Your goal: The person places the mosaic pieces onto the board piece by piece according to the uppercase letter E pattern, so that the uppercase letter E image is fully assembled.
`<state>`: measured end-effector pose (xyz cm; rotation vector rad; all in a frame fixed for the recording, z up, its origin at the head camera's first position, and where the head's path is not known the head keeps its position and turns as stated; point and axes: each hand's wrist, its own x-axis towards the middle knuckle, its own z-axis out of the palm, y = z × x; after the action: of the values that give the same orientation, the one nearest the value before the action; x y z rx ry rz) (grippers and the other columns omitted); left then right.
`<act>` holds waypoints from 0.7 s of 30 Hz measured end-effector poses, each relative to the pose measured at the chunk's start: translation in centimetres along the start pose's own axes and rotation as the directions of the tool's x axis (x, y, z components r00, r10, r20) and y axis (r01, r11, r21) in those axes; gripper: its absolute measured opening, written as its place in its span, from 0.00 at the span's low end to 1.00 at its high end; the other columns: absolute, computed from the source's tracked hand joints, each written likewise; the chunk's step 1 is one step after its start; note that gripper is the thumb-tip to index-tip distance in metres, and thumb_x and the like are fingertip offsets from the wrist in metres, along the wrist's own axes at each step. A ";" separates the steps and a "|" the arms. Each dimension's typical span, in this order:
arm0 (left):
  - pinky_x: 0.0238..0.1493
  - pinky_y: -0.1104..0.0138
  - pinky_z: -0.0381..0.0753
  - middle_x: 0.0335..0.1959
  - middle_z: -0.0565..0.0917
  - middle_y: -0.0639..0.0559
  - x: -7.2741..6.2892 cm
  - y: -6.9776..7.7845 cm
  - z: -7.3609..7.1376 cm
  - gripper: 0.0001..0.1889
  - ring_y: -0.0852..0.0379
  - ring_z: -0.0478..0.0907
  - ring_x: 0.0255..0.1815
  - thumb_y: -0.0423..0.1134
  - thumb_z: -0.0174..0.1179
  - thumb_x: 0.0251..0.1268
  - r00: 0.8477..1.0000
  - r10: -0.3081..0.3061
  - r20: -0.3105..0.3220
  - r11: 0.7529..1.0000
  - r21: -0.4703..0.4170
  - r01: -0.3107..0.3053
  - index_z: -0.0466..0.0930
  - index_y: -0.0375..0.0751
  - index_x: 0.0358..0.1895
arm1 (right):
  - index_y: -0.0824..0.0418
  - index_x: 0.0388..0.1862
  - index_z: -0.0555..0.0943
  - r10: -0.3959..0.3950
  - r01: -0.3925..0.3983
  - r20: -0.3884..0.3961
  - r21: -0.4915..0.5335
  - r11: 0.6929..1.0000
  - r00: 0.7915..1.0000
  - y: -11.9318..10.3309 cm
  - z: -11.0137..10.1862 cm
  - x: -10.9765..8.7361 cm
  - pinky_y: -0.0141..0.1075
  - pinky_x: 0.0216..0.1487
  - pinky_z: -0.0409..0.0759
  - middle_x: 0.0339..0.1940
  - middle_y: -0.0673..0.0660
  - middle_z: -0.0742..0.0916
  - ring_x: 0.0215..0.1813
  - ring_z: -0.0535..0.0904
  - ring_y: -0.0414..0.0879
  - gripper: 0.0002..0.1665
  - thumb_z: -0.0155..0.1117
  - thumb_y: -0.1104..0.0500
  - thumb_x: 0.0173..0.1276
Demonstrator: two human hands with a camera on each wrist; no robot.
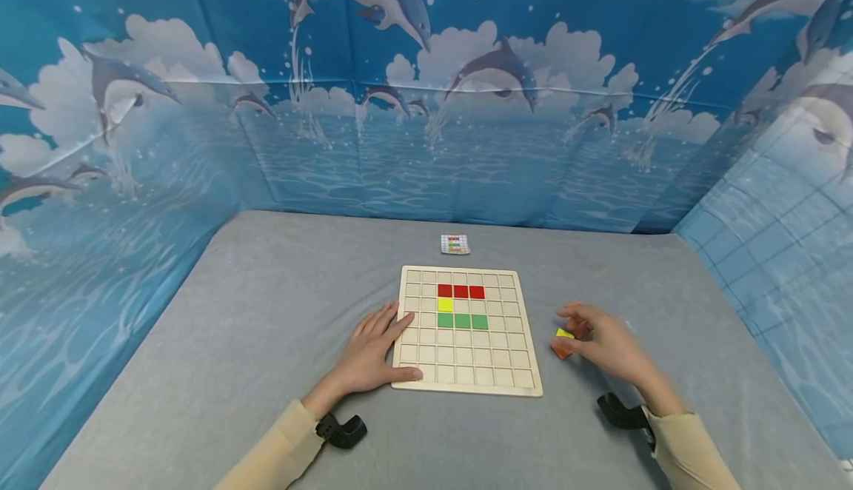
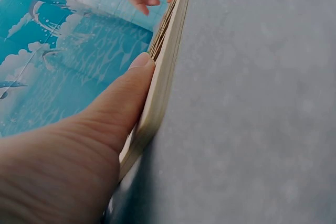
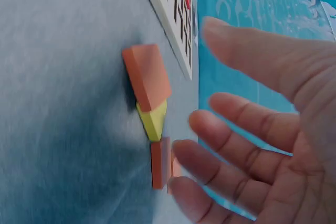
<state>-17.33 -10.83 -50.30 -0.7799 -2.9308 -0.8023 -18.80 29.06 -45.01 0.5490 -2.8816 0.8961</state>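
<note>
A square wooden grid board (image 1: 466,357) lies on the grey cloth, with red tiles (image 1: 460,292) in one row, a yellow tile (image 1: 445,305) below them and green tiles (image 1: 463,321) under that. My left hand (image 1: 369,353) rests on the board's left side, fingers extended along the edge and thumb over the near corner; the left wrist view shows that thumb (image 2: 123,98) on the rim. Right of the board, my right hand (image 1: 609,343) hovers with spread fingers around loose tiles. There an orange tile (image 3: 148,74) and a yellow tile (image 3: 153,121) touch, beside another orange tile (image 3: 160,163) partly behind the fingertips.
A small pattern card (image 1: 455,244) with coloured squares lies behind the board. A dolphin-print curtain (image 1: 426,142) hangs along the back and both sides of the grey-covered table (image 1: 300,268). Both wrists carry black bands (image 1: 341,431).
</note>
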 end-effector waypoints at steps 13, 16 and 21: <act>0.68 0.49 0.42 0.76 0.46 0.45 -0.1 0.0 0.1 0.50 0.49 0.38 0.75 0.69 0.60 0.52 1.000 -0.001 -0.008 1.000 0.008 0.001 0.52 0.50 0.75 | 0.64 0.42 0.80 0.093 -0.096 0.158 0.010 0.995 0.983 1.0 -0.5 -0.1 0.35 0.28 0.68 0.29 0.50 0.76 0.29 0.69 0.44 0.24 0.74 0.49 0.55; 0.68 0.49 0.42 0.76 0.46 0.45 0.0 0.0 0.1 0.50 0.49 0.38 0.75 0.70 0.59 0.52 1.000 -0.001 -0.007 1.000 0.008 0.001 0.52 0.50 0.75 | 0.65 0.45 0.79 0.108 -0.112 0.173 0.013 0.994 0.979 1.1 -0.4 -0.1 0.35 0.29 0.68 0.29 0.51 0.76 0.29 0.69 0.44 0.25 0.74 0.50 0.56; 0.68 0.49 0.42 0.76 0.46 0.44 -0.1 0.2 0.1 0.50 0.48 0.39 0.75 0.69 0.60 0.52 1.000 -0.003 0.000 1.000 0.005 0.003 0.53 0.50 0.75 | 0.68 0.48 0.78 0.129 -0.134 0.179 0.016 0.991 0.975 1.1 -0.1 -0.2 0.37 0.29 0.69 0.28 0.51 0.76 0.29 0.70 0.45 0.28 0.73 0.50 0.57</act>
<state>-17.20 -10.70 -50.30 -0.7757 -2.9333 -0.7942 -19.05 30.02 -45.59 0.4672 -3.1024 0.9519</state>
